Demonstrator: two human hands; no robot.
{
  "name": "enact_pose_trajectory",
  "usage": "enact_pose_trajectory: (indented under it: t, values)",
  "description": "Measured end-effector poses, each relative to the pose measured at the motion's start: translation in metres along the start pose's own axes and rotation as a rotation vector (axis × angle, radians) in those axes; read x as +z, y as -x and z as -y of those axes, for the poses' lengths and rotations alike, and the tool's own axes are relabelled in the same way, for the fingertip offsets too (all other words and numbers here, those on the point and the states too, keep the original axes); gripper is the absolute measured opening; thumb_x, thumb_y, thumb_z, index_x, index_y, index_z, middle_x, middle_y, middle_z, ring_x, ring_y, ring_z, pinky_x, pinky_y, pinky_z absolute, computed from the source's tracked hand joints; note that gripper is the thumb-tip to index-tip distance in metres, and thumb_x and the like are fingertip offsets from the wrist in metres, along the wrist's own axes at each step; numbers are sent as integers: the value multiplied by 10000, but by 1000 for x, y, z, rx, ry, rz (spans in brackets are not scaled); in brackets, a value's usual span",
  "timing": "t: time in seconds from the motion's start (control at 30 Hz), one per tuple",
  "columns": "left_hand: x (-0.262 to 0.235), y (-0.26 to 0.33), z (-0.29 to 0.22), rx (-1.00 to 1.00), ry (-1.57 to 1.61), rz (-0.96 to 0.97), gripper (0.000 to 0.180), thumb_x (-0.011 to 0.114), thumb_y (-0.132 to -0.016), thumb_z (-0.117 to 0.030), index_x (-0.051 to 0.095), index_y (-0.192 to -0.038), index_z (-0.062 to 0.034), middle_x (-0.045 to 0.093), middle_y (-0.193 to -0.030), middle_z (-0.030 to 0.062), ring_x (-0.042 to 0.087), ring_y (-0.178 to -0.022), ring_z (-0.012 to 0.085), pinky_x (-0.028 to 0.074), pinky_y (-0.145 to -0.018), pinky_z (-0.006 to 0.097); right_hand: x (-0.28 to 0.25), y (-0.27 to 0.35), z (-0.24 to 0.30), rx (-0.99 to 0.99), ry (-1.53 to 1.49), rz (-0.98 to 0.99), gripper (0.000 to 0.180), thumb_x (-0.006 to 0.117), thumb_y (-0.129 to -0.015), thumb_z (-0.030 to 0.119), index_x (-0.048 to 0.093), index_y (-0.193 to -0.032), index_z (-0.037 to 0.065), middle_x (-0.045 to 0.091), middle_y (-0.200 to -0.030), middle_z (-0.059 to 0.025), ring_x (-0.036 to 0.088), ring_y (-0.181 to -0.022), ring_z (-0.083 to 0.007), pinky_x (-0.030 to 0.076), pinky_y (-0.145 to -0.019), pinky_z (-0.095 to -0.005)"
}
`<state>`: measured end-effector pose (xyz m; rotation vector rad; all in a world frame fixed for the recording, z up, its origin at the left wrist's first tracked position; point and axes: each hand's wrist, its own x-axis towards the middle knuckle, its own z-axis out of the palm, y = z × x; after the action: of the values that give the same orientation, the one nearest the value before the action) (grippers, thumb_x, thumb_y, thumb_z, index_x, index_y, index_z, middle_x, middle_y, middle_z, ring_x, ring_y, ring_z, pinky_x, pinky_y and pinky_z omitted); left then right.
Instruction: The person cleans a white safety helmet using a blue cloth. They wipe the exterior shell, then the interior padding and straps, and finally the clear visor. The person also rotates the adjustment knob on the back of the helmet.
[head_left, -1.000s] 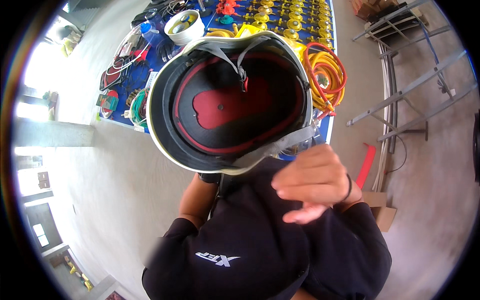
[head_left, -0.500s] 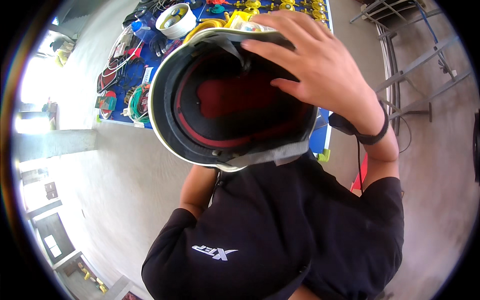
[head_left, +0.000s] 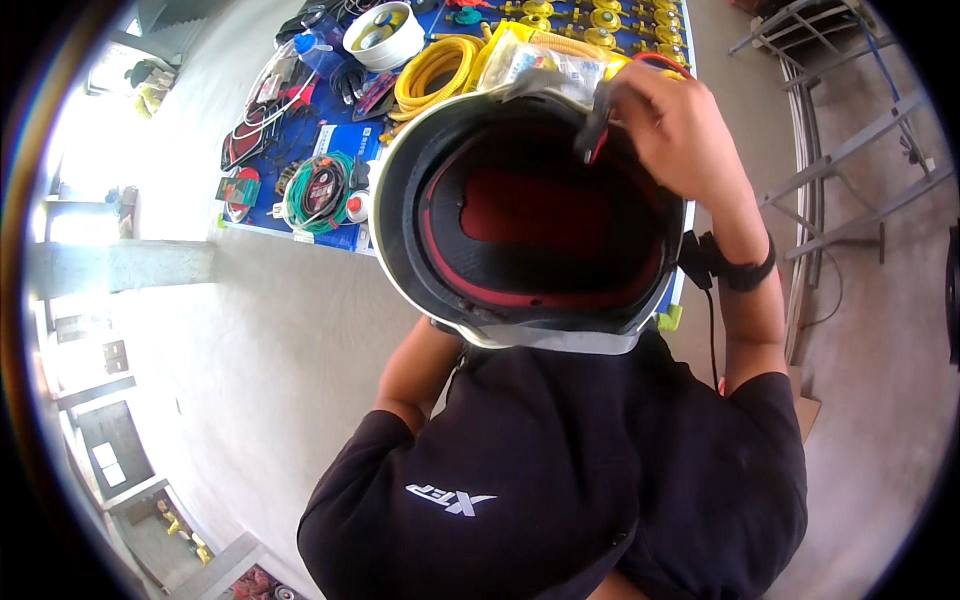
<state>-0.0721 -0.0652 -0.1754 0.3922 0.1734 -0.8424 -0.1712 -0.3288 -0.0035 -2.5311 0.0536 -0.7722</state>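
Note:
A helmet point(head_left: 405, 230) with a pale shell hangs upturned before my chest, its hollow toward me. Inside it are a black lining and a dark red pad point(head_left: 530, 205). At the helmet's far right rim, my right hand point(head_left: 680, 130) has its fingers closed on a dark strap point(head_left: 592, 125) that shows a bit of red. A grey strap point(head_left: 570, 342) runs along the near rim. My left forearm point(head_left: 420, 368) reaches up behind the helmet, which hides the left hand and its fingers.
Beyond the helmet stands a blue table point(head_left: 350, 140) crowded with a coiled yellow hose point(head_left: 435, 75), a white bowl point(head_left: 385, 35), a green cable coil point(head_left: 318, 190), plastic-wrapped parts point(head_left: 545, 65) and several yellow valve-like fittings point(head_left: 605, 20). Metal frames point(head_left: 850, 170) stand on the right.
My right hand has gone from spread fingers over the helmet's rim to a pinch on the dark strap. The helmet sits farther right in view, with more of the table showing.

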Motion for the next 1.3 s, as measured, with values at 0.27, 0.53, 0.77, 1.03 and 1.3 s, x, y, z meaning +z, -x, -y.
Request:
enact_pose_trajectory:
  t: [0.27, 0.53, 0.77, 1.03, 1.3]
  values:
    - [-29, 15, -9, -8, -37, -79, 739, 486, -986, -539, 418, -1491, -4, 536, -1453, 154, 585, -1258, 288, 481, -1051, 414, 50, 2, -33, 713, -1011, 191, 265, 550, -1024, 257, 663, -991, 19, 694, -925, -58, 641, -861, -106, 516, -775, -244]
    - [-63, 42, -29, 42, -70, -189, 704, 498, -996, -501, 430, -1481, 4, 547, -1440, 151, 590, -1250, 275, 482, -1052, 397, 134, 10, -41, 1094, -1598, 393, 272, 483, -1022, 243, 640, -934, 39, 691, -932, -71, 646, -816, -137, 538, -794, -283]
    - [-96, 60, -71, 166, -220, -271, 673, 509, -1005, -468, 441, -1472, 11, 557, -1429, 148, 595, -1243, 264, 484, -1052, 383, 196, 37, -69, 992, -1808, 616, 205, 485, -974, 95, 660, -1063, 39, 703, -974, -83, 668, -808, -153, 579, -772, -332]
    - [3, 75, -124, 104, -1047, -176, 590, 633, -909, -82, 446, -1463, 1, 583, -1376, 123, 582, -1241, 221, 470, -1050, 347, 223, 46, -56, 1102, -1730, 610, 254, 491, -961, 68, 616, -1175, 14, 708, -996, -93, 672, -831, -158, 570, -816, -308]
    - [-17, 121, -145, 142, -1173, -345, 657, 601, -751, 77, 503, -1397, 11, 627, -1252, 91, 606, -1144, 177, 475, -1017, 323, 249, 80, -84, 701, -726, 447, 324, 568, -935, 229, 630, -1167, 10, 707, -1084, -149, 681, -998, -255, 558, -866, -404]
